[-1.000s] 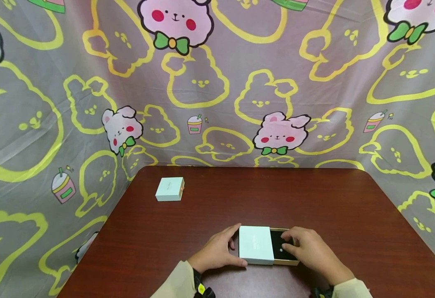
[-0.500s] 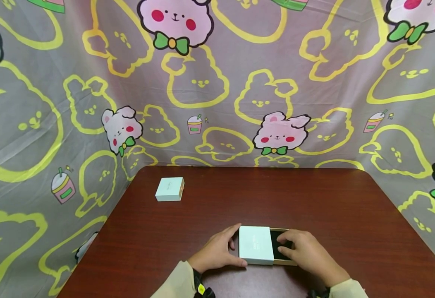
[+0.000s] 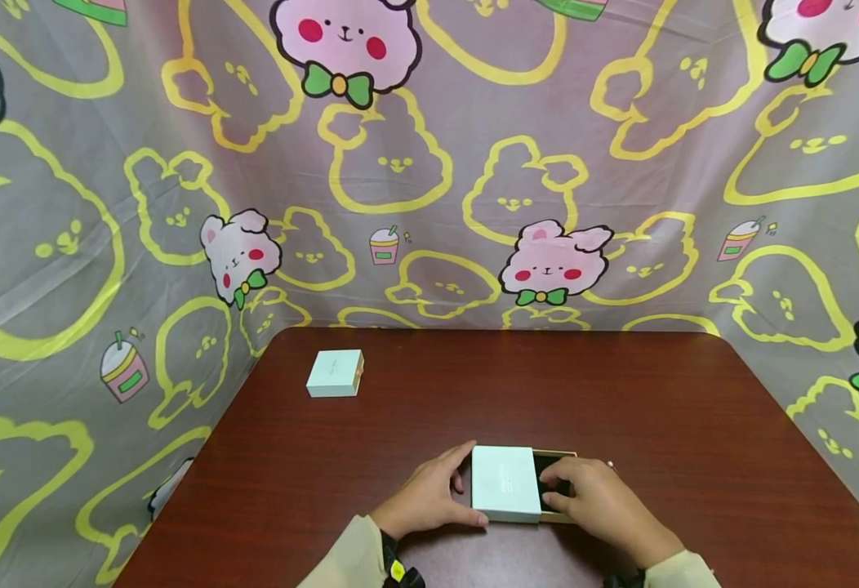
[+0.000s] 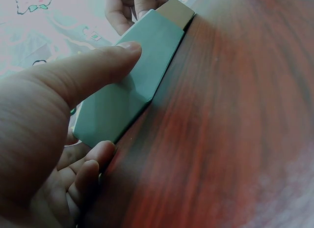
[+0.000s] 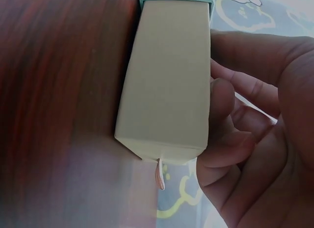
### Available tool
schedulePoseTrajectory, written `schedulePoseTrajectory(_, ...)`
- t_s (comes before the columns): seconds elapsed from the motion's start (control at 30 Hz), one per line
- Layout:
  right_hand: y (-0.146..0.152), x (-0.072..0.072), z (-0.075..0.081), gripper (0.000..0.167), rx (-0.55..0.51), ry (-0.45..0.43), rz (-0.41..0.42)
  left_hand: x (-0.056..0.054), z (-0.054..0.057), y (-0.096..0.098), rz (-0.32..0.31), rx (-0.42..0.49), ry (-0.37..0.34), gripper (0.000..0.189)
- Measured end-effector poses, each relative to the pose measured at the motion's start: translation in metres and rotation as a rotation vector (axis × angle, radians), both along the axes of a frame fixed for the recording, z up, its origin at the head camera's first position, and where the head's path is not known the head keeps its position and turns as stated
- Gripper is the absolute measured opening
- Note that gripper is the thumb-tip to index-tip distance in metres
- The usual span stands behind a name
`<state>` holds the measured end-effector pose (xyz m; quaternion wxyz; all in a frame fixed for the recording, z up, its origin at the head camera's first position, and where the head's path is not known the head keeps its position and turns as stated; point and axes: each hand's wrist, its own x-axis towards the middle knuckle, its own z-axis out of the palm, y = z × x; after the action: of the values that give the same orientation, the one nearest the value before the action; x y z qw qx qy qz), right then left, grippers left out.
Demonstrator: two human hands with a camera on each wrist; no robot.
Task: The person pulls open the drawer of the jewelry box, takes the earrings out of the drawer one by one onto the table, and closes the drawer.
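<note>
Left hand (image 3: 429,492): fingers hold the green box (image 3: 505,483)
Right hand (image 3: 600,495): fingers bent by the drawer (image 5: 167,75); can't tell if gripping
Counter (image 3: 620,392): 1 other box (image 3: 335,373), far left

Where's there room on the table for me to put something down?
Bare table lies between the far box and the right edge; another patch is left of the left hand. It's crowded at the half-open box, with the right hand there.
</note>
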<state>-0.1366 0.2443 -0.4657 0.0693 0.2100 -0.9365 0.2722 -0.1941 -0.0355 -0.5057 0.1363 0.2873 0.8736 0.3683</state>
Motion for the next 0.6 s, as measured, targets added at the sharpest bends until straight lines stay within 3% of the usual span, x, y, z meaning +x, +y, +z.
schedulePoseTrajectory(0.37,0.0003,-0.0003,0.0003,0.018,0.027,0.019,0.039,0.0003,-0.0003,-0.0002,-0.001,-0.001,0.012,0.109)
schedulePoseTrajectory(0.6,0.0033,-0.0011,0.0003,0.018,0.122,0.048,-0.015,0.0,0.0018,-0.0001,-0.006,0.004,0.002,0.109)
